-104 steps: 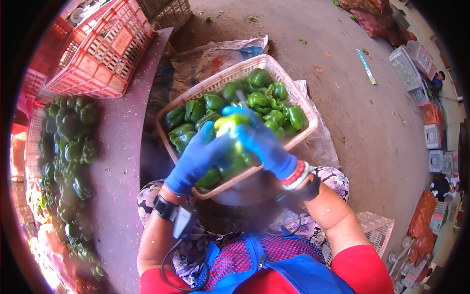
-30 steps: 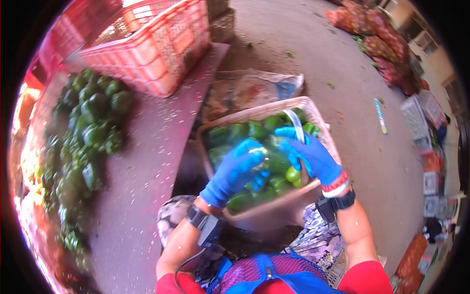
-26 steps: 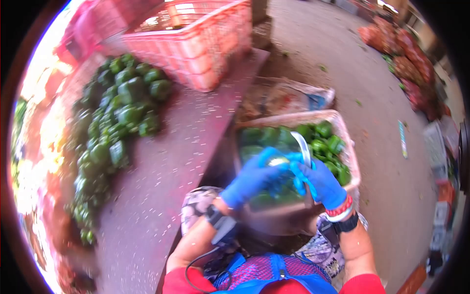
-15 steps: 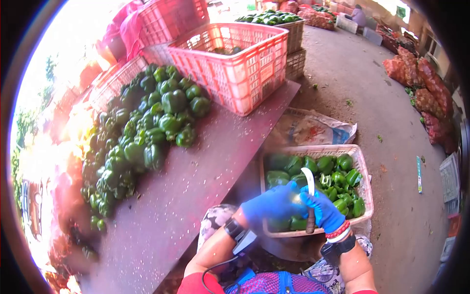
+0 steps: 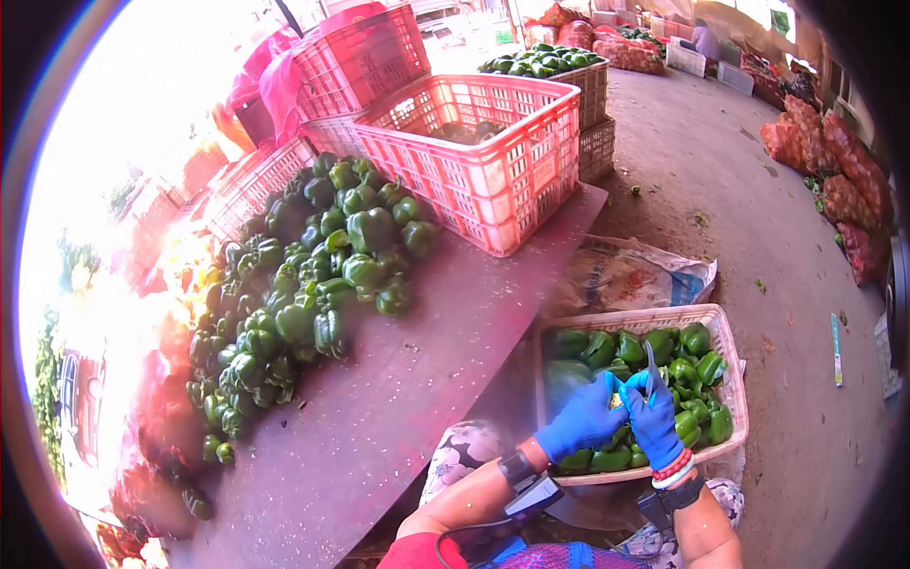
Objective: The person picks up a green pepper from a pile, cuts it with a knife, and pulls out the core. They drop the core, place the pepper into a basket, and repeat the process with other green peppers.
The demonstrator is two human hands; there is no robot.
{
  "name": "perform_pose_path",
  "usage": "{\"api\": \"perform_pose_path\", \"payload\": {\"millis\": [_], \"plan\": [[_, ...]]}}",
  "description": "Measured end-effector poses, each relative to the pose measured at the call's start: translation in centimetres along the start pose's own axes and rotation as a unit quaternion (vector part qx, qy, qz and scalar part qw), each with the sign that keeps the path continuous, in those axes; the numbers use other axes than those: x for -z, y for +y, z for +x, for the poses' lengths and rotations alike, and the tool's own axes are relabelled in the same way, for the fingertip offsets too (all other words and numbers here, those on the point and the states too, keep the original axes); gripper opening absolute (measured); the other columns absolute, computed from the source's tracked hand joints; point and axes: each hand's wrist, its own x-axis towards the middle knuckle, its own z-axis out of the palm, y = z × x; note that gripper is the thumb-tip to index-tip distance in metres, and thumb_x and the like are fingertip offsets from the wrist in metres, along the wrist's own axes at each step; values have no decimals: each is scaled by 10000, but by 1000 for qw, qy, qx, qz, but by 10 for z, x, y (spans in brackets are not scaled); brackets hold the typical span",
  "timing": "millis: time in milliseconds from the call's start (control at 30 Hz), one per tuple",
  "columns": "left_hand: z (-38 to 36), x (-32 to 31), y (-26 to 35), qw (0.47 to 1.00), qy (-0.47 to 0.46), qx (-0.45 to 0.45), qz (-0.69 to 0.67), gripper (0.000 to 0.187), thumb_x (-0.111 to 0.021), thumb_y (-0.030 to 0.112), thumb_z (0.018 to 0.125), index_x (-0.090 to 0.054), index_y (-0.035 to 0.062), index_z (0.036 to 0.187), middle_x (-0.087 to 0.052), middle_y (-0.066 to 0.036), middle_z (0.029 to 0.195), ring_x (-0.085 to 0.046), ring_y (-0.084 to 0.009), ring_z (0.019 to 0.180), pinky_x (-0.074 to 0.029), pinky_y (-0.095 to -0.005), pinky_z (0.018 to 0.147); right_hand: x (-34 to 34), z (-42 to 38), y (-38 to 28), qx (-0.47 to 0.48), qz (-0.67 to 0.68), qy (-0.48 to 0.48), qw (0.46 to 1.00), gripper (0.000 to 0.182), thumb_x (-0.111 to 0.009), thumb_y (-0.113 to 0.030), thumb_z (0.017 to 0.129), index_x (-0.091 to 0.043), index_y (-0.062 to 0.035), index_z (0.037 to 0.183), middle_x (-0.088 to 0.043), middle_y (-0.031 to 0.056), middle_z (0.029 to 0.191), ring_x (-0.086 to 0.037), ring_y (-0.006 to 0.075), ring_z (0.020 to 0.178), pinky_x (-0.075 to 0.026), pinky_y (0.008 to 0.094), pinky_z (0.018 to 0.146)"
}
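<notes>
My left hand, in a blue glove, is closed over the pink crate of green bell peppers. A small pale, yellowish piece of pepper shows at its fingertips, mostly hidden by the gloves. Right beside it, my gloved right hand grips a curved knife, its blade pointing up and away from me. The fingertips of both hands meet around the pale piece. Whole peppers fill the crate below, and some near the middle look cut.
A large heap of bell peppers covers the left of the reddish table. Behind it stands a tall pink crate. A printed sack lies beyond the low crate. Filled net sacks line the right side.
The view has shifted, so everything appears farther right and lower. My hands have drawn together at the pale piece, and the knife blade has turned from a broad, bright side to a thin dark one.
</notes>
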Motion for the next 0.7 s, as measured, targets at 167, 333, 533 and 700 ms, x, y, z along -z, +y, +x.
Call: {"api": "perform_pose_path", "payload": {"millis": [167,333,533,700], "plan": [[6,8,5,997,27,-65,40,327,-609,229,916,-492,41,1157,-671,-158,841,-679,-197,635,-524,-348,508,-6,7,-13,150,-166,74,972,122,-644,-94,934,-544,-46,882,-551,105,741,-575,263,670,-465,367,637],[14,8,16,996,34,-87,-1,409,-613,247,946,-487,101,1307,-665,-97,836,-641,-133,605,-524,-304,525,-5,23,-9,92,-154,142,973,153,-625,-155,972,-549,-46,896,-586,131,782,-595,281,715,-472,379,660],[24,11,13,937,-91,94,-324,405,-567,348,987,-533,102,1308,-663,-64,836,-643,-127,641,-525,-265,513,3,34,-19,-177,193,59,963,309,-580,-243,1004,-633,-45,1235,-660,22,975,-609,111,870,-507,275,778],[41,32,-16,882,-97,114,-447,544,-433,521,1008,-626,32,1147,-683,-165,759,-617,-261,519,-504,-356,436,2,36,2,-108,124,-36,986,249,-617,-267,1000,-671,-43,1091,-661,4,858,-594,71,743,-493,240,666]]}}
